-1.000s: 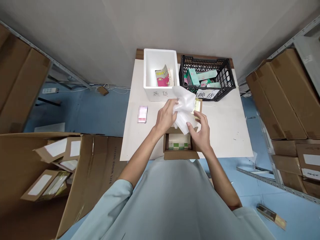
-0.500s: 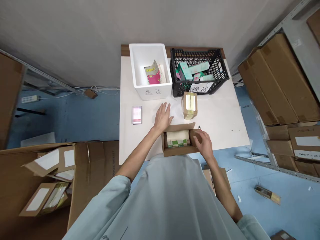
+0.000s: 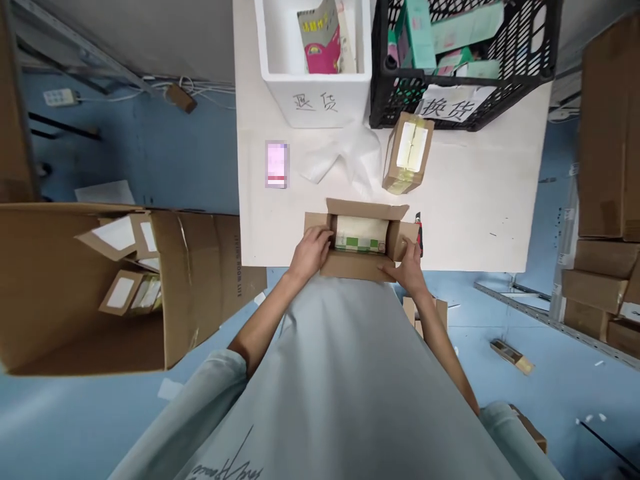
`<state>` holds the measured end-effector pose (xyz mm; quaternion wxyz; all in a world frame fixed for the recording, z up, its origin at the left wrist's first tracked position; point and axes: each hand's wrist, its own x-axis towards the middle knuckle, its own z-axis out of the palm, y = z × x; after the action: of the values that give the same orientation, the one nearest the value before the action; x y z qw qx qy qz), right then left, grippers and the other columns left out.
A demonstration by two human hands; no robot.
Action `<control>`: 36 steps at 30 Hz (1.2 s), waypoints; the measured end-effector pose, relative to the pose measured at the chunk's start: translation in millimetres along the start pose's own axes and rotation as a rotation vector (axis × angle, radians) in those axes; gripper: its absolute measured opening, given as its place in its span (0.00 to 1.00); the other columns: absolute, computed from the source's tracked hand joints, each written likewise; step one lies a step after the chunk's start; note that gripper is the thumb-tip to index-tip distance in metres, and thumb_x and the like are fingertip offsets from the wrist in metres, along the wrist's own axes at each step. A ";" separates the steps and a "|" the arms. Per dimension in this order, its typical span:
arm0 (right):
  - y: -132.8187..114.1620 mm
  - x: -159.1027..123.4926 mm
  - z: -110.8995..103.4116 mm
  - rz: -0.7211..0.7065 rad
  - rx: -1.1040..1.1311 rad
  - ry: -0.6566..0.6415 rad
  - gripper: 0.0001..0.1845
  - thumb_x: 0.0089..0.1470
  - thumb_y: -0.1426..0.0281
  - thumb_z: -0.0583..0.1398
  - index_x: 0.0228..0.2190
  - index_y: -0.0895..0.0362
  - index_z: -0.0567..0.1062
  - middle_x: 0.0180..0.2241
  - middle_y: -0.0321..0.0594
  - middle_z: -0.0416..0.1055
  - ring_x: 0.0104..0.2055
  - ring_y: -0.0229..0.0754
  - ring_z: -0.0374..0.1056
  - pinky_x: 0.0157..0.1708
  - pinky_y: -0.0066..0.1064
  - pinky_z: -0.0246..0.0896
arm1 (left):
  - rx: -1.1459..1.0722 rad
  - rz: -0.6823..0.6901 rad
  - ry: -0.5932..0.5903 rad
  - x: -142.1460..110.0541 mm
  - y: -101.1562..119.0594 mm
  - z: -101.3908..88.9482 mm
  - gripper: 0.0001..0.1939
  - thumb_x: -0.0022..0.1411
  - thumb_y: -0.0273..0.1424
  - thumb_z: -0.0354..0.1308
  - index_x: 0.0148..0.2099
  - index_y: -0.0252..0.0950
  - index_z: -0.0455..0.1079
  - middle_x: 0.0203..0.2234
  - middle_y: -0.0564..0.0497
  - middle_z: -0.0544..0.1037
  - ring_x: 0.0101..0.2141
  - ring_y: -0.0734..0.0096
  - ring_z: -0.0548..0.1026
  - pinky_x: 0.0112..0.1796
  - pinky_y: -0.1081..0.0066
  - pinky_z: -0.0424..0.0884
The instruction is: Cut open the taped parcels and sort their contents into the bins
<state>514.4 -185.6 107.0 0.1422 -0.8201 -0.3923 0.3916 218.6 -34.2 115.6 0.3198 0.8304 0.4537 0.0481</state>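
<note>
An open cardboard box [image 3: 367, 268] sits at the front edge of the table, its flaps spread. Inside lies a cream pack with a green checkered band [image 3: 360, 233]. My left hand [image 3: 311, 253] grips the box at its left flap, fingers curled over the side. At the right flap and front corner, my right hand [image 3: 407, 268] holds the box between thumb and fingers. A red and black box cutter [image 3: 419, 235] lies just beyond the right flap. Behind the box rest a crumpled sheet of white wrapping [image 3: 347, 157] and a small taped carton [image 3: 407, 153].
A white foam box [image 3: 320, 100] with a pink and grey pouch stands at the back. Beside it is a black crate [image 3: 505, 100] holding mint-green boxes. A blurred pink item [image 3: 277, 164] lies left. A large carton [image 3: 200, 280] with parcels stands left of the table.
The white wrapping has left my hands and lies on the table behind the box. Both hands have come down to the box's sides. The view has tilted downward.
</note>
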 end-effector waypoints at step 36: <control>5.6 34.4 53.6 -0.611 -0.241 0.004 0.51 0.74 0.59 0.63 0.83 0.62 0.45 0.84 0.64 0.42 0.86 0.63 0.39 0.81 0.62 0.47 | 0.114 -0.835 -0.270 81.4 89.2 56.8 0.37 0.68 0.24 0.65 0.76 0.32 0.62 0.75 0.26 0.61 0.66 0.36 0.73 0.64 0.50 0.66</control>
<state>490.3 -167.3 50.7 0.1560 -0.6761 -0.6635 0.2799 351.6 -32.3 104.8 0.3219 0.5910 0.7064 -0.2192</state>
